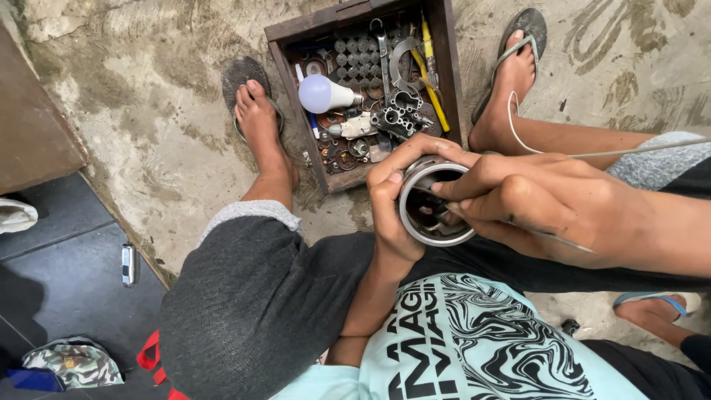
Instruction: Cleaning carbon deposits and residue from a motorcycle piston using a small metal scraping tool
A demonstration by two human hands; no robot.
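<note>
My left hand (396, 200) is wrapped around a round metal cylinder housing (415, 222), its open mouth facing up at me. My right hand (541, 204) pinches a thin metal wire (548, 235) and pushes its end down into the cylinder's opening. The wire trails off to the right past my wrist. I sit low with my knees apart, and the cylinder is held above my lap, just in front of a wooden toolbox (444, 67).
The toolbox holds a white light bulb (322, 94), a yellow-handled tool (429, 74), sockets and small metal parts. My feet in sandals rest on rough concrete either side of it. A small silver lighter (129, 264) lies on dark tiles at left, with a patterned bag (74, 363).
</note>
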